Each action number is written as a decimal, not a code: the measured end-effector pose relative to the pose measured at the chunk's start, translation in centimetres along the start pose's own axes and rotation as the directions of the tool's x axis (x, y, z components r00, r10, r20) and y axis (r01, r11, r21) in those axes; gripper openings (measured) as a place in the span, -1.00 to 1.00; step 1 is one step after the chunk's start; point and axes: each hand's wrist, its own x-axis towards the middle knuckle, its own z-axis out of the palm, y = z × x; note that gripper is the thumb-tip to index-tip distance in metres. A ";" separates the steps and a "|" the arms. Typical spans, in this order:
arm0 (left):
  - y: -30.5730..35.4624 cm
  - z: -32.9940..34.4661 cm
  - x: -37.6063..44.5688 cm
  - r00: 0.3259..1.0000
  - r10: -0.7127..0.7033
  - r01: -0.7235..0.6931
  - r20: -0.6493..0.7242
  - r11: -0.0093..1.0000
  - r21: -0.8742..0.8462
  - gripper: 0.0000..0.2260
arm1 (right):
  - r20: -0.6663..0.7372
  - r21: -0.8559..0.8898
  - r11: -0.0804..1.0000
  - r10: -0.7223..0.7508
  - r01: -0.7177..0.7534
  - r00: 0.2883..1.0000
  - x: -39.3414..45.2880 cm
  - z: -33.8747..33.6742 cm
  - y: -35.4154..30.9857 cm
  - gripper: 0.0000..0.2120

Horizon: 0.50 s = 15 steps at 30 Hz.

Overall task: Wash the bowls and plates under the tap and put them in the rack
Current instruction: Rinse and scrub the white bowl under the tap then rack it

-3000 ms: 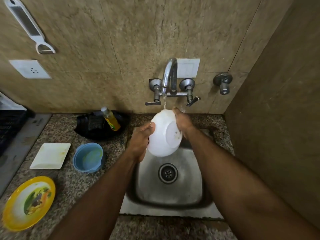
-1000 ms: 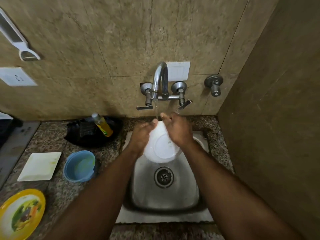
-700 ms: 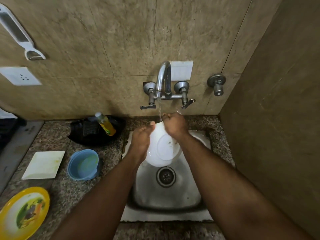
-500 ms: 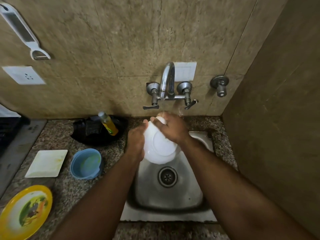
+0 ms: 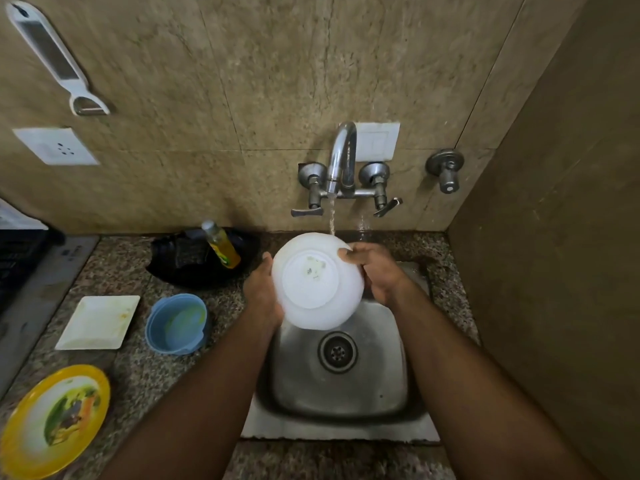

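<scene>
Rinsing is the step in hand: over the square steel sink (image 5: 398, 362), nearest the viewer, the left hand (image 5: 261, 294) and the right hand (image 5: 375, 271) grip the round white bowl (image 5: 317, 280) by opposite edges, fingers curled round its rim. It is tilted base-up toward the viewer, probably so the stream strikes its far edge and runs off into the basin. On the speckled granite desk (image 5: 138, 372) to the left wait a yellow picture plate (image 5: 52, 419), a square white plate (image 5: 98, 322) and a blue bowl (image 5: 176, 323), all smeared. Farthest back, the chrome wall tap (image 5: 341, 157) runs.
</scene>
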 end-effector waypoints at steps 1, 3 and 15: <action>0.1 0.3 -0.1 0.999 -0.008 0.009 -0.035 0.999 0.036 -0.63 | 0.012 -0.025 1.000 -0.015 0.015 1.000 -0.2 -0.1 -0.3 -0.71; 0.2 1.0 -0.6 0.999 -0.034 0.040 -0.038 0.987 0.153 -0.66 | 0.006 -0.077 0.996 -0.052 0.052 0.999 -0.7 0.4 -1.1 -0.73; 1.0 3.4 -0.5 0.925 -0.222 0.177 0.309 0.970 0.165 -0.49 | 0.383 -0.899 -0.075 -0.610 0.431 0.693 -6.0 0.4 0.9 -0.75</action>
